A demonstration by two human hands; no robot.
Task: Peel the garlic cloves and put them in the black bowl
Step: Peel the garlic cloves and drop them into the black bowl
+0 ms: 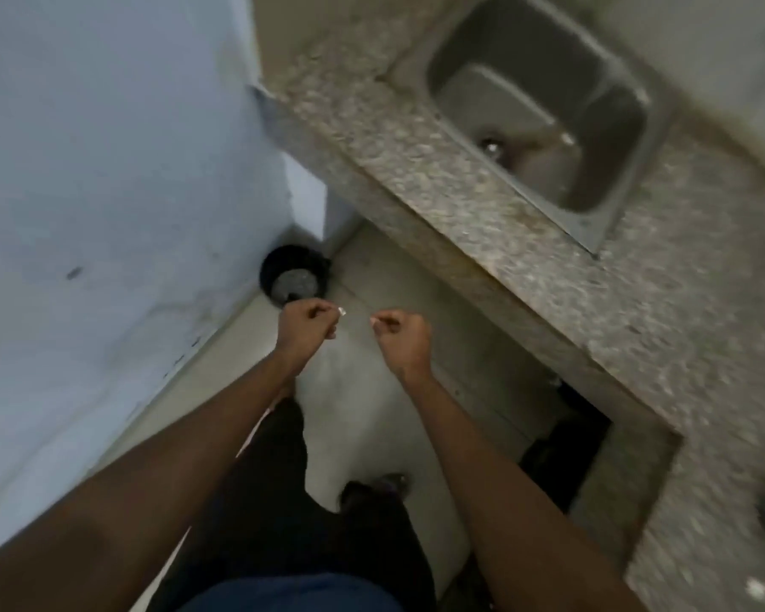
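Observation:
Both my arms reach out over the floor, away from the counter. My left hand (306,325) has its fingers curled and pinches a small pale scrap (340,310), which looks like garlic skin. My right hand (402,337) is also curled and pinches a tiny pale piece (373,321) at its fingertips. Just beyond my left hand a round black bin (293,272) stands on the floor in the corner. The picture is blurred. No black bowl and no whole garlic cloves are in view.
A speckled granite counter (416,170) runs along the right with a steel sink (539,108) set in it. A pale wall (107,170) is on the left. My legs and a shoe (372,492) stand on the grey floor. A dark opening (561,448) lies under the counter.

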